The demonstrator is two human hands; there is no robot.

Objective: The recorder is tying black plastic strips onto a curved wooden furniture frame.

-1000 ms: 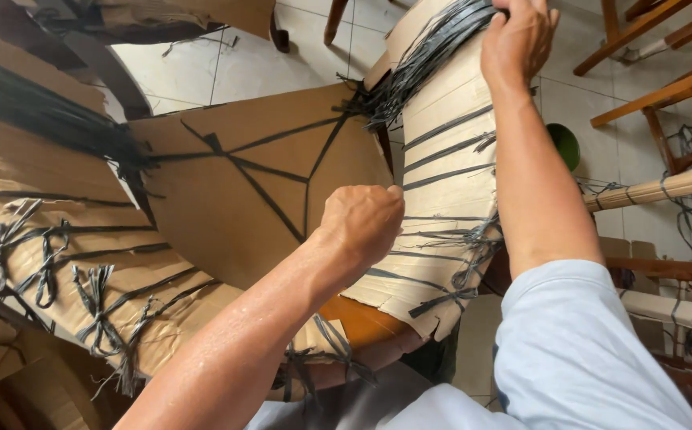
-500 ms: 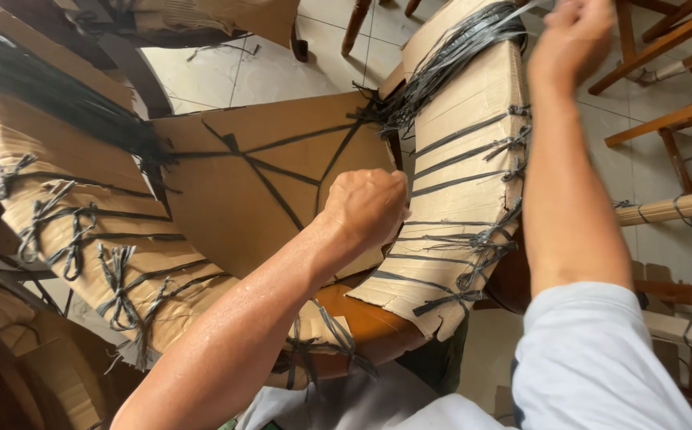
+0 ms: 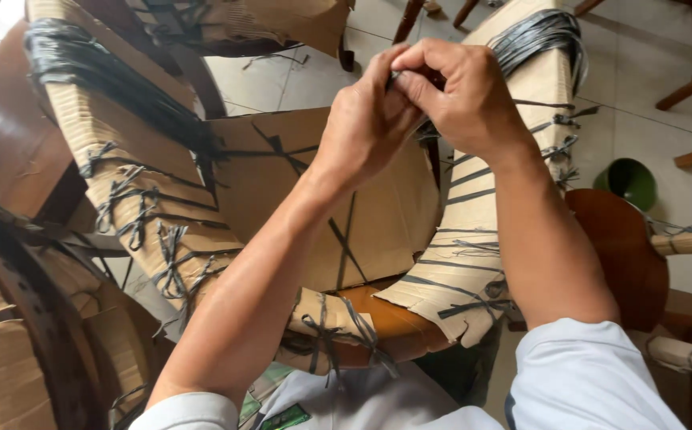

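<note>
While both our hands meet high in the middle of the view, we work on the grey plastic strapping (image 3: 539, 33) bunched around the far end of the right cardboard-wrapped chair part (image 3: 495, 199). Going left to right: the left cardboard-wrapped part (image 3: 115, 175) curves from far left down toward us, tied with knotted grey straps; the flat cardboard panel (image 3: 282, 183) sits between the two wrapped parts, crossed by thin straps. Our left hand (image 3: 366, 127) is clenched, its fingers pinching the strap end, and our right hand (image 3: 469, 99) closes over the same strand just beside it (what exactly lies between the fingertips is hidden). The strap bundle sits touching our right hand, at the far right of the wrapped part.

To do this well, we judge that both hands should pinch close to the knot, pull evenly and keep the strand flat against the cardboard so it does not slip or tear the edge.

Counting: two hands, two curved wrapped parts, one flat panel, one green bowl-like object (image 3: 631, 181) on the floor at the right, and one bare brown wooden seat (image 3: 621, 255) near right.
</note>
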